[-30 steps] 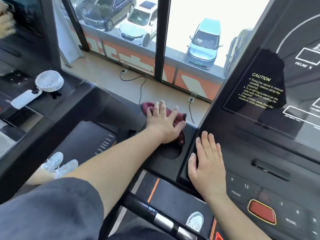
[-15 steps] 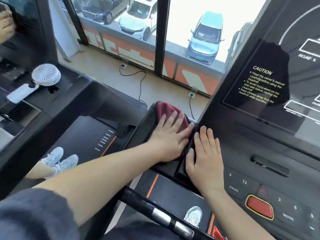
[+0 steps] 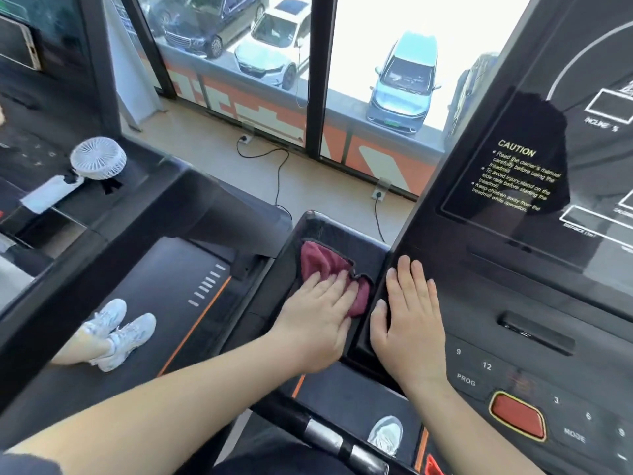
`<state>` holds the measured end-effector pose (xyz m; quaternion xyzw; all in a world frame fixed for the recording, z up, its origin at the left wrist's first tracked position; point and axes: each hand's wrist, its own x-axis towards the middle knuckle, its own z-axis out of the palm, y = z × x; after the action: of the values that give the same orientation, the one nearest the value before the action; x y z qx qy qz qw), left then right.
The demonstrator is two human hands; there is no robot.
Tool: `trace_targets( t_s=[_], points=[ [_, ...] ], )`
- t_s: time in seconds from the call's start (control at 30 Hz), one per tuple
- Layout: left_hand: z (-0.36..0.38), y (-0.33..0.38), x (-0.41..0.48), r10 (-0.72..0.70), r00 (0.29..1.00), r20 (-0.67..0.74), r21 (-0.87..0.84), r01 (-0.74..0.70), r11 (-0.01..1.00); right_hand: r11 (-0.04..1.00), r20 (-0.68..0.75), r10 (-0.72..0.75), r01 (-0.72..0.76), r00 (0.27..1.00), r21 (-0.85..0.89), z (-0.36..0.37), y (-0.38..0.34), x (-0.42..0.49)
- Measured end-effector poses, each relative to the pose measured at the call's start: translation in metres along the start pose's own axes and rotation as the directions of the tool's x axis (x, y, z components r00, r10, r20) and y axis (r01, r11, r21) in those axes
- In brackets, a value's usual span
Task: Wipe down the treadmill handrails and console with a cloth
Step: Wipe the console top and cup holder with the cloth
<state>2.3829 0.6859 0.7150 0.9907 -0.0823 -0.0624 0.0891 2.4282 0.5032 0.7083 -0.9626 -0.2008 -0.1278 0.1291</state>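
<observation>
A maroon cloth lies crumpled in the black side tray at the left of the treadmill console. My left hand presses flat on the near part of the cloth, fingers spread, covering its lower half. Just to the right, my right hand rests flat and empty on the console's raised left edge, fingers pointing away from me. A black handrail with silver sensor bands runs across below my forearms.
The console carries a red stop button, numbered keys and a caution panel. A white handheld fan sits on the neighbouring treadmill at left, where another person's white sneakers show. Power cables trail on the floor by the window.
My left hand has slid the cloth toward me and slightly right within the tray, from its far edge to its near part. My right hand has stayed flat on the console edge.
</observation>
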Motion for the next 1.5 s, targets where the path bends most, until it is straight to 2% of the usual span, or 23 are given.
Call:
trace_targets(
  t_s=[0.13,0.17,0.23,0.3,0.37,0.43,0.5,0.53,0.6,0.67,0.7,0.83,0.9,0.97,1.03,1.1,1.17,1.23,1.33,1.43,1.5],
  points=[
    [-0.009,0.017,0.013,-0.015,1.0,0.016,0.018,0.015,1.0,1.0,-0.002,0.003,-0.003,1.0,-0.013,0.001,-0.001,0.0],
    [-0.017,0.023,0.017,-0.076,0.997,0.0,-0.033,0.076,0.997,1.0,0.004,0.003,-0.003,1.0,-0.017,0.0,0.0,0.001],
    [-0.026,0.023,0.022,-0.216,0.975,0.053,-0.236,0.223,0.946,1.0,0.018,-0.001,0.001,1.0,-0.019,0.0,0.0,0.002],
    [-0.028,0.013,0.019,-0.217,0.973,0.072,-0.308,0.229,0.923,1.0,0.019,0.002,-0.002,1.0,-0.013,-0.001,0.0,0.002],
    [-0.032,0.004,0.01,-0.067,0.998,0.02,-0.214,0.07,0.974,1.0,0.013,0.0,0.0,1.0,-0.006,0.0,0.0,0.001],
    [-0.033,-0.003,0.0,0.117,0.992,-0.053,0.05,-0.114,0.992,1.0,0.008,0.0,0.0,1.0,0.007,0.0,0.0,-0.001],
    [-0.031,-0.013,-0.013,0.159,0.982,-0.101,0.187,-0.139,0.972,1.0,0.001,0.002,-0.002,1.0,0.015,0.001,0.0,-0.001],
    [-0.028,-0.018,-0.019,0.114,0.99,-0.077,0.194,-0.098,0.976,1.0,-0.001,0.003,-0.003,1.0,0.015,0.001,0.0,-0.001],
    [-0.02,-0.018,-0.036,-0.065,0.995,0.081,0.137,0.054,0.989,1.0,-0.007,0.008,-0.008,1.0,0.02,0.0,0.0,-0.002],
    [-0.017,-0.014,-0.043,-0.198,0.96,0.199,0.083,0.185,0.979,1.0,-0.006,0.007,-0.007,1.0,0.02,0.0,0.001,-0.001],
    [-0.021,-0.017,-0.033,-0.218,0.952,0.214,0.041,0.214,0.976,1.0,-0.001,0.009,-0.009,1.0,0.015,0.0,0.0,-0.001],
    [-0.038,-0.065,0.049,-0.172,0.964,0.203,-0.093,0.194,0.977,1.0,0.0,-0.001,0.001,1.0,-0.001,0.002,-0.001,0.001],
    [-0.038,-0.075,0.066,-0.184,0.964,0.192,-0.101,0.206,0.973,1.0,0.011,0.008,-0.008,1.0,0.007,0.001,-0.001,-0.001],
    [-0.03,-0.059,0.053,-0.227,0.958,0.178,-0.023,0.234,0.972,1.0,0.024,0.012,-0.012,1.0,0.008,0.001,-0.003,-0.001],
    [-0.019,-0.034,0.021,-0.199,0.967,0.159,0.05,0.194,0.98,1.0,0.032,0.01,-0.01,0.999,0.005,0.0,-0.002,0.0],
    [-0.018,-0.031,0.006,-0.143,0.976,0.167,0.037,0.138,0.99,1.0,0.03,0.006,-0.006,1.0,-0.005,0.0,-0.002,0.002],
    [-0.027,-0.049,0.028,-0.112,0.982,0.153,-0.01,0.115,0.993,1.0,0.017,0.01,-0.01,1.0,-0.004,0.001,-0.003,0.004],
    [-0.041,-0.063,0.063,-0.17,0.974,0.147,-0.077,0.182,0.98,1.0,0.013,0.012,-0.012,1.0,0.003,0.001,-0.004,0.002],
    [-0.043,-0.058,0.091,-0.332,0.927,0.175,-0.21,0.365,0.907,1.0,0.01,0.02,-0.02,1.0,0.014,0.0,-0.004,0.0],
    [-0.024,-0.034,0.063,-0.419,0.903,0.097,-0.089,0.427,0.9,1.0,0.023,0.021,-0.021,1.0,0.006,-0.002,-0.004,0.0],
    [-0.013,-0.027,0.04,-0.4,0.915,0.062,-0.017,0.401,0.916,1.0,0.017,0.014,-0.014,1.0,-0.001,-0.002,-0.004,0.001]
  ],
)
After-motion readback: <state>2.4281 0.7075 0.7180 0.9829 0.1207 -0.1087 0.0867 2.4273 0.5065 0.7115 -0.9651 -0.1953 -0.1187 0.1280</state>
